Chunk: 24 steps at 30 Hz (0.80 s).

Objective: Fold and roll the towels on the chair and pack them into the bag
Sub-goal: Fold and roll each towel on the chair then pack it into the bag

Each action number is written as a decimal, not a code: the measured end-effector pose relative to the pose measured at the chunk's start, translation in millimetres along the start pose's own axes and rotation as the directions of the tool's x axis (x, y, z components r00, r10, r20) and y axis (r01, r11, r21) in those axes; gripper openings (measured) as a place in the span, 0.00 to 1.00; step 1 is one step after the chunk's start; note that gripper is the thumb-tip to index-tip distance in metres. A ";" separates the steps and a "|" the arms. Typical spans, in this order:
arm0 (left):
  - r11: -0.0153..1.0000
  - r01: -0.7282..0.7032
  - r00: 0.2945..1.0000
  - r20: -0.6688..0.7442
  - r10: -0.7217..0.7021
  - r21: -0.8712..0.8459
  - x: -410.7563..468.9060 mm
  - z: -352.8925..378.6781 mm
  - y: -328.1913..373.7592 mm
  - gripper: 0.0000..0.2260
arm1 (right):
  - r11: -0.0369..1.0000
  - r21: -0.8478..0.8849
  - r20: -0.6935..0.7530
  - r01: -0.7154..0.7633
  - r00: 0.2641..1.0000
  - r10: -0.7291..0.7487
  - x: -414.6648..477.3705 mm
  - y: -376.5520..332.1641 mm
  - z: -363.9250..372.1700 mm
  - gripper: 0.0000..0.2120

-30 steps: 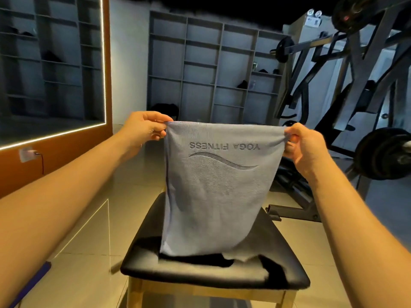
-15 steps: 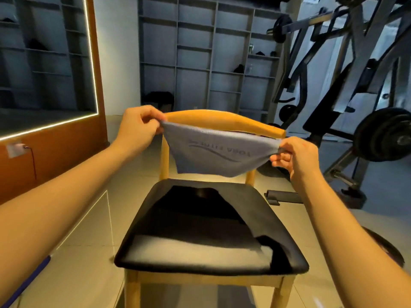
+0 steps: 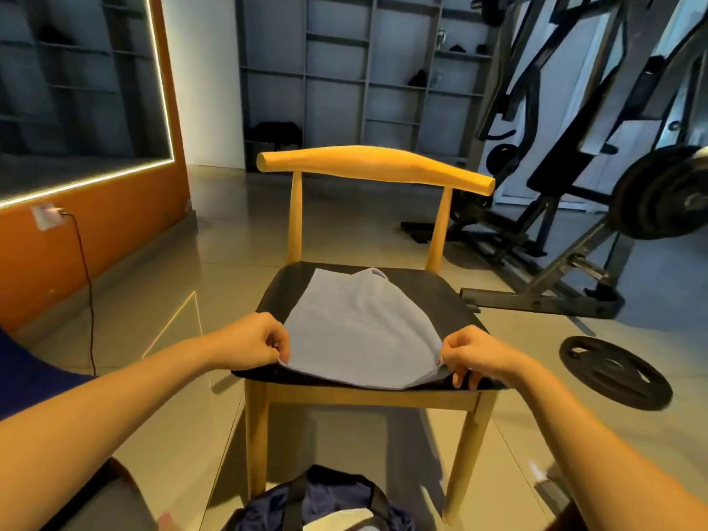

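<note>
Your left hand (image 3: pixel 249 344) and right hand (image 3: pixel 473 352) each pinch a near corner of the grey towel (image 3: pixel 356 331), which lies flat on the seat of the chair (image 3: pixel 440 300). Its length runs away from you toward the chair's back, so the next fold likely goes forward, with both hands equally near.

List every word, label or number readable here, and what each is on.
No text can be read.
The towel shows no print on its upward face.
The small tag at its far edge is too small to read.
The weight plate on the floor: any marking is too blurred.
</note>
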<state>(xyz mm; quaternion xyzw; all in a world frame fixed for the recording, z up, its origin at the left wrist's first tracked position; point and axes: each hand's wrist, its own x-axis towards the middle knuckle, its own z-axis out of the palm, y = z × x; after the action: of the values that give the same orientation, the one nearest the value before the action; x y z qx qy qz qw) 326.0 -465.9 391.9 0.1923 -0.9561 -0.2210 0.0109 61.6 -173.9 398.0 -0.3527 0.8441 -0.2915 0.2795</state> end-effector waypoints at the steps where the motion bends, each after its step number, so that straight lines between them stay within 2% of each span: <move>1: 1.000 -0.020 1.000 0.024 0.020 -0.005 -3.8 2.3 -0.3 0.09 | 0.999 -0.045 0.025 -0.011 1.000 0.012 -2.9 -2.1 -1.5 0.07; 6: 0.998 -0.064 0.991 0.118 0.065 -0.016 -14.1 3.5 1.2 0.07 | 0.960 -0.274 0.084 -0.056 0.993 0.082 -12.4 -21.7 -0.9 0.04; 12: 0.987 -0.061 0.961 0.275 0.018 0.150 -0.6 1.6 14.6 0.04 | 0.941 -0.336 0.174 -0.037 0.980 0.101 -8.9 -28.5 3.7 0.03; 15: 0.996 -0.058 0.982 0.186 0.043 0.072 19.4 -5.3 36.2 0.08 | 0.973 -0.225 0.121 -0.046 0.990 0.074 1.9 -29.5 -12.9 0.03; 18: 0.997 -0.050 0.997 0.053 0.052 -0.053 56.9 -1.9 62.2 0.08 | 0.992 -0.113 -0.098 -0.061 0.994 0.050 25.2 -21.3 -21.2 0.06; 20: 0.993 -0.020 0.999 -0.035 0.016 -0.115 88.8 6.6 77.3 0.09 | 0.997 -0.045 -0.178 -0.066 0.982 0.057 40.0 -14.4 -16.9 0.06; 24: 0.967 0.070 0.978 -0.175 -0.116 -0.245 156.3 27.6 102.8 0.12 | 0.997 -0.063 -0.167 -0.039 0.986 0.028 64.9 -12.0 -6.9 0.11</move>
<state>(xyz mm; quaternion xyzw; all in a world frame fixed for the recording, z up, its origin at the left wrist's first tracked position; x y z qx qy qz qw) 141.0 -427.4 400.8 0.2544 -0.9074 -0.3147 0.1135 23.5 -228.1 393.7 -0.3219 0.8795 -0.2870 0.2012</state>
